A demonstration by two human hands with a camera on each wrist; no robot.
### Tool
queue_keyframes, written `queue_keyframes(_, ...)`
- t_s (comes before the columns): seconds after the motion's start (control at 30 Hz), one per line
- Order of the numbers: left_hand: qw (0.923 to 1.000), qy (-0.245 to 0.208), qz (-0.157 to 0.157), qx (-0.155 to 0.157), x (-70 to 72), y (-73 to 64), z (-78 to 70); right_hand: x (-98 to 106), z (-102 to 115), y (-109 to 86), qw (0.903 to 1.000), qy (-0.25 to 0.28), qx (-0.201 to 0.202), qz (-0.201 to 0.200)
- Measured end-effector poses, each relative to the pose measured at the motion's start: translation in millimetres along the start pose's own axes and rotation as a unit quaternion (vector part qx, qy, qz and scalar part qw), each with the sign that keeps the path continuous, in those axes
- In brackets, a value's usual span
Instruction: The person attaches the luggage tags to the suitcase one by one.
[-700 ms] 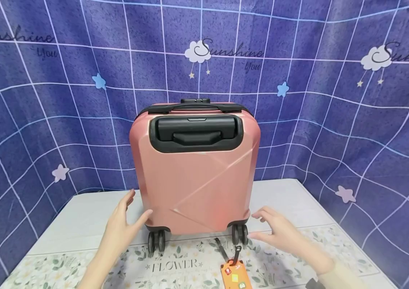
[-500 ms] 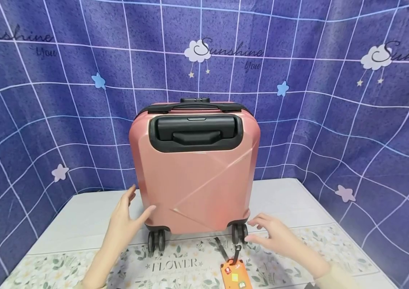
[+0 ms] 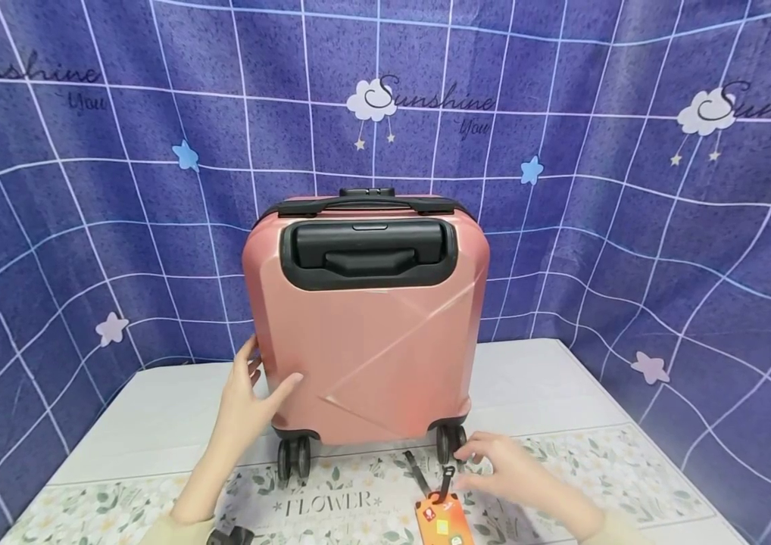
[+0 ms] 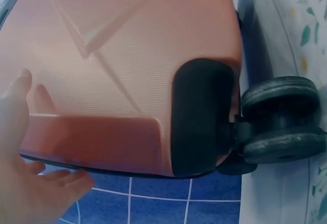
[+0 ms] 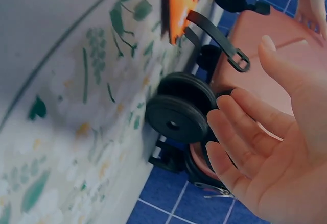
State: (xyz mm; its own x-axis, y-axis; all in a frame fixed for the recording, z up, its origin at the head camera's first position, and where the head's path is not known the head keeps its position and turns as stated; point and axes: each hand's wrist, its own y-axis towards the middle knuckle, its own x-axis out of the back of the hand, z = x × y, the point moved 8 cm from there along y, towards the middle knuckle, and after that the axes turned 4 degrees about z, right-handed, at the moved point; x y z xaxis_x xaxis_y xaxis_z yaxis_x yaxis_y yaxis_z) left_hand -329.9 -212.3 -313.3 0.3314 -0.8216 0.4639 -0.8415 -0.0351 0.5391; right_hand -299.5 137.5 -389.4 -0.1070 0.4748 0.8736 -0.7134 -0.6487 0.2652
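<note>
An upright pink suitcase (image 3: pixel 372 348) stands on its black wheels. My left hand (image 3: pixel 244 409) is at its lower left side, thumb over the face toward me and fingers along the edge; whether they touch the shell I cannot tell. In the left wrist view the hand's fingers (image 4: pixel 76 182) are spread, not curled tight. Low by the right front wheel (image 5: pixel 176 112), my right hand (image 3: pixel 504 473) is loosely bent and holds nothing. Just left of it lies an orange luggage tag (image 3: pixel 443 521) with a black buckled strap (image 5: pixel 217 32).
Behind and on both sides hangs a purple-blue grid-patterned cloth (image 3: pixel 154 250). The suitcase stands on a white surface (image 3: pixel 529 378) with a floral band printed "FLOWER". A telescopic handle (image 3: pixel 368 246) is folded into the suitcase; a carry handle and lock sit on top.
My left hand has moved up and right, closer around the suitcase's side. My right hand has come down and left toward the luggage tag. The suitcase and tag stay where they were.
</note>
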Motion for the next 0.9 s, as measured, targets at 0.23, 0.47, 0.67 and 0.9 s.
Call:
queue_keyframes(0.23, 0.9992, -0.036, -0.02, -0.004, 0.3, 8.7, -4.2, -12.9, -9.8, 3.7, 0.9983, 0.045, -0.019, 0.032)
queue_keyframes(0.47, 0.9985, -0.045, -0.029, -0.008, -1.6, 11.9, -7.9, -32.4, -21.3, 7.5, 0.9895, 0.104, -0.059, 0.081)
queue_keyframes(0.67, 0.9987, -0.039, -0.032, 0.004, -2.0, 13.2, -3.6, -47.2, -20.5, 10.4, 0.9869, 0.108, -0.071, 0.097)
queue_keyframes(0.9, 0.9985, -0.046, -0.028, 0.012, -1.8, 13.2, -4.4, -55.5, -14.9, 14.1, 0.9905, 0.059, -0.074, 0.1)
